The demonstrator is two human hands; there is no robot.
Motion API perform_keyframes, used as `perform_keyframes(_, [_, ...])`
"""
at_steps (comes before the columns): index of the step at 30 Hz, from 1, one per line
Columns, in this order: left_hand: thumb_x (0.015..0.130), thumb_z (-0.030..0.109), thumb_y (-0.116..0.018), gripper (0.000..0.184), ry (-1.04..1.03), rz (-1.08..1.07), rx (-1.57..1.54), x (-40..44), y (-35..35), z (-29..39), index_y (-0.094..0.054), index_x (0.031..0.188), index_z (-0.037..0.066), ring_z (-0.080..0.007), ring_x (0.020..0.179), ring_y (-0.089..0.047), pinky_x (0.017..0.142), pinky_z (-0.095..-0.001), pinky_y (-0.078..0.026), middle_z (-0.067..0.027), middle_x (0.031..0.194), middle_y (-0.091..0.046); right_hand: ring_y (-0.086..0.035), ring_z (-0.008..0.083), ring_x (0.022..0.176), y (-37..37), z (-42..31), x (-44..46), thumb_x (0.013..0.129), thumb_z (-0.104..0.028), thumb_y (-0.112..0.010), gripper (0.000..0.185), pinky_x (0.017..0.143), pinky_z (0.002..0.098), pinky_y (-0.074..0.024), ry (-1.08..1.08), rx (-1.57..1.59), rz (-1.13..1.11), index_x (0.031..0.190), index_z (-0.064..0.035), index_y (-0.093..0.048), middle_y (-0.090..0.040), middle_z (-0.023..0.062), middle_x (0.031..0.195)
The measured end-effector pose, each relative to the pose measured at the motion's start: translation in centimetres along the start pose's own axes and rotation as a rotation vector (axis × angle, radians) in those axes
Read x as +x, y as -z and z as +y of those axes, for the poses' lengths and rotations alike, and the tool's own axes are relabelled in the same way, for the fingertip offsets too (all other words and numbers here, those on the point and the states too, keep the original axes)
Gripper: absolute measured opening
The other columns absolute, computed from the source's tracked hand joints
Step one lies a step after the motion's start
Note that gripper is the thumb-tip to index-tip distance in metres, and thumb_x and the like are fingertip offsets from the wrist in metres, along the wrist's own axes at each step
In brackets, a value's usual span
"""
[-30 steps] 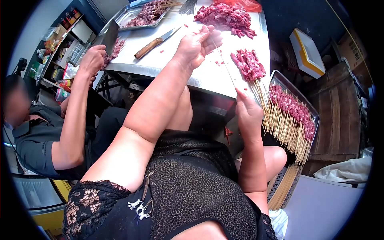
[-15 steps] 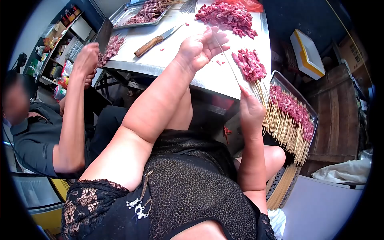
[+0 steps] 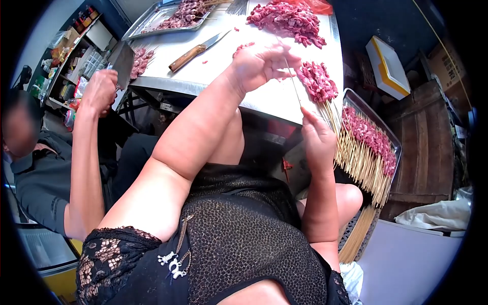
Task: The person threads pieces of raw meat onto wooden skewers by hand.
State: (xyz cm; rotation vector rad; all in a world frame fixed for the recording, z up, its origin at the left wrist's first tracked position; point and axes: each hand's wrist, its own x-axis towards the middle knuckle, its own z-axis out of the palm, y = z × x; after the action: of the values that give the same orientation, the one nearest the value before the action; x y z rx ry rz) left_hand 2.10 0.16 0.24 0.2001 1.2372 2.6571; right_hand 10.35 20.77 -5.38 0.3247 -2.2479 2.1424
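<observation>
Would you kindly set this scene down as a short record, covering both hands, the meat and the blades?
Left hand: at the upper part of a thin skewer; fingers blurred, grip unclear
Right hand: holding the skewer's lower end
Loose meat: heaped on the table
Loaded skewers: in a metal tray, right
Knife: lying on the table, wooden handle
Cleaver: in a co-worker's hand, left

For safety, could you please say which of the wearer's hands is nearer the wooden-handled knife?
Left: the left hand is near the tip of the knife; the right hand is farther off, pinching a skewer.
</observation>
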Motion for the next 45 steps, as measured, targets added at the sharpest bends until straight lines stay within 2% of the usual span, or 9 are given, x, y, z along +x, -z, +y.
perform_keyframes(10, [0.087,0.019,-0.059,0.036,0.268,-0.197,0.59,-1.1,-1.3,-1.9,-0.053,0.117,0.0,-0.0179,0.1,-0.059,0.083,-0.032,-0.05,-0.0103,0.111,-0.06,-0.044,-0.001,0.065,-0.2,0.5,1.1,0.091,-0.005,-0.051,0.025,0.056,0.013,-0.0348,0.008,0.248,0.053,0.114,-0.0001,-0.059,-0.056,-0.0055,0.087])
perform_keyframes(14, [0.08,0.015,-0.065,0.038,-0.125,0.161,1.086,2.2,4.3,3.4,-0.057,0.114,-0.001,-0.0123,0.079,-0.058,0.071,-0.0249,-0.048,-0.0085,0.098,-0.063,-0.037,-0.0008,0.058,0.0,-0.4,0.5,0.091,-0.005,-0.052,0.026,0.051,0.0129,-0.0291,0.029,0.2,0.1,0.115,-0.0025,-0.06,-0.048,-0.0092,0.073])
perform_keyframes(15, [0.079,0.017,-0.06,0.028,-0.174,0.291,1.237,2.7,5.6,4.3,-0.065,0.101,0.001,-0.0119,0.066,-0.059,0.061,-0.0253,-0.049,-0.0054,0.078,-0.065,-0.037,-0.001,0.058,0.2,-0.4,0.4,0.091,-0.005,-0.052,0.026,0.051,0.0129,-0.029,0.044,0.184,0.093,0.115,-0.0025,-0.06,-0.048,-0.0091,0.073])
perform_keyframes(21, [0.077,0.038,-0.065,0.034,0.07,0.383,2.069,2.5,4.3,3.6,-0.068,0.078,0.004,-0.0282,0.066,-0.062,0.066,-0.0376,-0.048,-0.0161,0.072,-0.064,-0.038,-0.0008,0.061,0.0,-0.3,0.5,0.09,-0.006,-0.053,0.025,0.054,0.0139,-0.0315,0.036,0.115,0.081,0.114,-0.0021,-0.061,-0.049,-0.0082,0.074])
perform_keyframes(25, [0.076,0.028,-0.067,0.025,0.131,0.224,1.998,2.3,6.4,3.4,-0.069,0.079,0.004,-0.0232,0.063,-0.062,0.062,-0.0334,-0.048,-0.0155,0.072,-0.065,-0.046,0.0018,0.071,0.1,-0.3,0.4,0.09,-0.006,-0.054,0.024,0.064,0.016,-0.0391,0.071,0.069,0.107,0.112,-0.0008,-0.061,-0.056,-0.0046,0.081])
perform_keyframes(28, [0.078,0.018,-0.067,0.017,0.139,0.385,1.232,1.6,6.4,4.2,-0.067,0.088,0.004,-0.0125,0.067,-0.06,0.062,-0.0242,-0.05,-0.0055,0.079,-0.065,-0.05,0.0039,0.077,0.2,-0.6,0.3,0.09,-0.007,-0.054,0.024,0.071,0.0181,-0.0418,0.113,-0.023,0.095,0.112,-0.0002,-0.061,-0.06,-0.0016,0.087])
perform_keyframes(34, [0.09,0.011,-0.051,0.024,-0.107,0.311,0.403,1.5,2.4,4.6,-0.052,0.109,-0.003,-0.0219,0.085,-0.065,0.072,-0.0317,-0.054,-0.0158,0.091,-0.065,-0.043,0.0014,0.067,-0.2,-0.4,0.5,0.089,-0.008,-0.053,0.026,0.06,0.0158,-0.0362,0.126,-0.08,0.034,0.112,-0.0019,-0.062,-0.053,-0.0069,0.076])
perform_keyframes(40, [0.095,0.017,-0.042,0.02,-0.125,0.321,0.275,2.2,0.7,2.4,-0.051,0.101,0.0,-0.026,0.087,-0.064,0.079,-0.0378,-0.054,-0.0206,0.097,-0.062,-0.044,0.0031,0.064,0.2,0.5,0.6,0.089,-0.009,-0.054,0.025,0.059,0.0182,-0.0377,0.135,-0.233,0.044,0.111,-0.0016,-0.062,-0.053,-0.0048,0.071])
perform_keyframes(45, [0.089,0.007,-0.054,0.017,-0.124,0.353,0.194,2.4,1.8,0.9,-0.049,0.105,0.001,-0.021,0.085,-0.062,0.076,-0.0325,-0.054,-0.0151,0.094,-0.062,-0.049,0.0054,0.068,0.3,0.3,0.3,0.088,-0.009,-0.053,0.025,0.063,0.0198,-0.0407,0.162,-0.272,0.057,0.111,-0.0008,-0.062,-0.059,-0.0009,0.075])
